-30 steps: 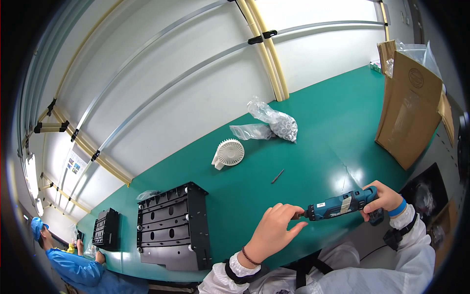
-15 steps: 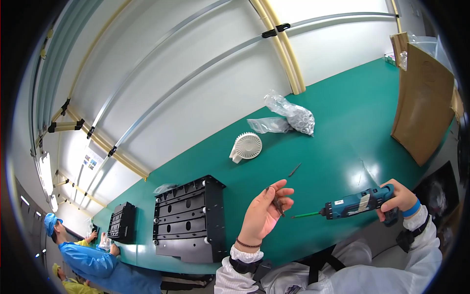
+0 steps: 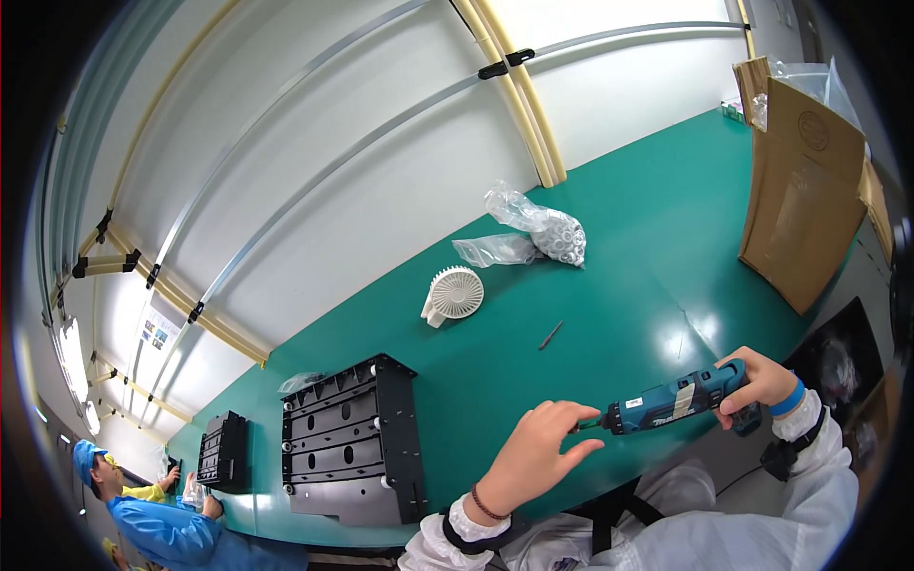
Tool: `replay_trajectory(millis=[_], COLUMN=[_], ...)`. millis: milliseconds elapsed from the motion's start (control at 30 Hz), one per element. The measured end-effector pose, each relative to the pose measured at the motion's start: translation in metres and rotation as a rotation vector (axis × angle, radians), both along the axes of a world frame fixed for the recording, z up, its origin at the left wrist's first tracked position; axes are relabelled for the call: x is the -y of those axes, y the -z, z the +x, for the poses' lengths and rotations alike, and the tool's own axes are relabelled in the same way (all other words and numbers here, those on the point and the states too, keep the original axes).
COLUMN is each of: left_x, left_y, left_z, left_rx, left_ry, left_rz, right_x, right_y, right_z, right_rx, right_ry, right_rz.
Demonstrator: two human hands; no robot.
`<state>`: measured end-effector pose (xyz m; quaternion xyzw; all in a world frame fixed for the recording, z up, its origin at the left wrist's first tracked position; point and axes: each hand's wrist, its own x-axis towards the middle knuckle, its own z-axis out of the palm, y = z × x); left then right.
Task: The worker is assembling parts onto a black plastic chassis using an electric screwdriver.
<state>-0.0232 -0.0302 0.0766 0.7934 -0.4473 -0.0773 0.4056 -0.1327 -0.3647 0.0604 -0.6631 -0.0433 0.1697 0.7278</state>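
My right hand [image 3: 759,383] grips a teal and black cordless screwdriver [image 3: 671,403] by its handle, with the chuck pointing left. At the chuck, the fingers of my left hand [image 3: 541,449] close about the green screwdriver bit [image 3: 590,424]; its thumb stands a little apart below. Most of the bit is hidden by those fingers, and the left palm cannot be seen. A slim dark bit [image 3: 550,335] lies on the green table [image 3: 628,324], beyond my left hand. Left of my hands stands a black metal housing [image 3: 347,438] with holes and white rollers.
A white handheld fan [image 3: 455,293] and a clear bag of small rings [image 3: 560,236] lie farther back. An open cardboard box [image 3: 804,190] stands at the right. To the far left, a person in blue [image 3: 167,523] works near a smaller black housing [image 3: 224,452].
My left hand has turned over and moved right, to the screwdriver's chuck. The dark bit it held no longer shows. The view has shifted slightly; the screwdriver stays in my right hand.
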Motion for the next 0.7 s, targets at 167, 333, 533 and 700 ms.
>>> replay_trajectory(millis=[167, 333, 533, 700], left_x=[0.005, -0.001, -0.009, -0.011], left_y=[0.002, 0.001, 0.008, 0.019], left_z=[-0.014, -0.01, -0.01, -0.003], left_rx=[0.433, 0.538, 0.539, 0.508], left_ry=[-0.022, 0.057, 0.033, -0.001], left_rz=[0.156, 0.168, 0.173, 0.074], right_x=[-0.002, 0.0, -0.003, -0.011], right_y=[0.003, 0.008, 0.01, 0.01], right_z=[0.001, 0.005, 0.008, 0.015], right_rx=[-0.057, -0.077, -0.084, -0.098], right_ry=[-0.019, -0.063, -0.096, -0.097], right_rz=[0.014, 0.061, 0.039, 0.042])
